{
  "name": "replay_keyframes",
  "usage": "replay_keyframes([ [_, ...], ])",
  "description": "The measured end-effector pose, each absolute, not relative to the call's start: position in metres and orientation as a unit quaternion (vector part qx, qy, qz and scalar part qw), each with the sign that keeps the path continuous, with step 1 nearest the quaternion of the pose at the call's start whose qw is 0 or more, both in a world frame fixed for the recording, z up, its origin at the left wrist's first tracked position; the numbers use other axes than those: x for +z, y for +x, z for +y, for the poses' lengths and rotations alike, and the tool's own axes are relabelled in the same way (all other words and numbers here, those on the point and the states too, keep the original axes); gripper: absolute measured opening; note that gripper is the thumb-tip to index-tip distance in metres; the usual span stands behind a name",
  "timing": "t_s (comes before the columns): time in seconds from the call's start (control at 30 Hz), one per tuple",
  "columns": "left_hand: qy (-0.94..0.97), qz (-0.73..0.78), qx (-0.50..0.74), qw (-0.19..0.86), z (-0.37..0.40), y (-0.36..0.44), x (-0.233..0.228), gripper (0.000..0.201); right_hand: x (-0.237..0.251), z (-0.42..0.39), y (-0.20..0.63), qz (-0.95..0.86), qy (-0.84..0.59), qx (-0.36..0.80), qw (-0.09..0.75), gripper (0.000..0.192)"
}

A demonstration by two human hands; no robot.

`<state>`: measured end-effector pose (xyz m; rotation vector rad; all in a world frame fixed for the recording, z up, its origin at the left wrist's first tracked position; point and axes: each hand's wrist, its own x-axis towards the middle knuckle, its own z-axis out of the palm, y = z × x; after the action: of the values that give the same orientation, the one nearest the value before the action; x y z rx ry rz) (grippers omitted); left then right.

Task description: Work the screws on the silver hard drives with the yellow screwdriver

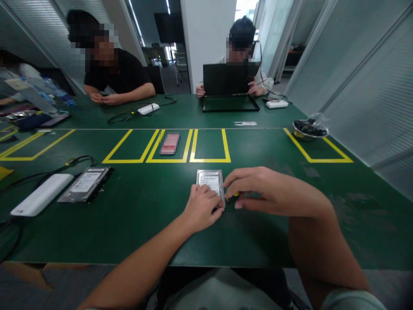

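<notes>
A silver hard drive [209,177] with a white label lies on the green table, straight in front of me. My left hand [204,206] grips it from the near left side, fingers bent over its lower part and hiding that part. At the drive's right edge is my right hand [250,189], its fingers and thumb curled around a small yellow and black thing [236,194]. The fingers cover most of that thing, so its kind is unclear. Farther left, a second hard drive [85,184] rests label up.
A white power bank [41,196] with black cables sits at left. Yellow tape outlines [209,161] mark the table; a pink rectangular object [170,143] lies in one. A metal bowl [309,129] of dark items stands at right. Across sit co-workers, one holding a black panel [230,79].
</notes>
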<state>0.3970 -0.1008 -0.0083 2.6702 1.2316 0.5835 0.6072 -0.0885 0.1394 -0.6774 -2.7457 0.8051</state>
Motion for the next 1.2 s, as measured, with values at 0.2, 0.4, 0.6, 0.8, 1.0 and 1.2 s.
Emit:
replay_keyframes([
  [0.2, 0.893, 0.398, 0.196, 0.066, -0.099, 0.395, -0.010, 0.014, 0.133, -0.088, 0.602, -0.927, -0.252, 0.243, 0.131, 0.011],
  [0.4, 0.891, 0.396, 0.203, 0.091, -0.099, 0.395, -0.010, 0.013, 0.135, -0.092, 0.603, -0.923, -0.293, 0.214, 0.126, 0.009],
  [0.6, 0.901, 0.378, 0.196, 0.089, -0.098, 0.392, -0.012, 0.012, 0.136, -0.096, 0.604, -0.920, -0.335, 0.172, 0.112, 0.013],
  [0.8, 0.905, 0.366, 0.203, 0.081, -0.097, 0.390, -0.014, 0.013, 0.136, -0.097, 0.605, -0.921, -0.329, 0.172, 0.116, 0.015],
  [1.0, 0.917, 0.336, 0.211, 0.048, -0.093, 0.385, -0.017, 0.013, 0.138, -0.096, 0.605, -0.922, -0.307, 0.204, 0.117, 0.022],
  [1.2, 0.928, 0.304, 0.216, 0.020, -0.091, 0.382, -0.017, 0.015, 0.136, -0.095, 0.604, -0.922, -0.279, 0.232, 0.134, 0.030],
])
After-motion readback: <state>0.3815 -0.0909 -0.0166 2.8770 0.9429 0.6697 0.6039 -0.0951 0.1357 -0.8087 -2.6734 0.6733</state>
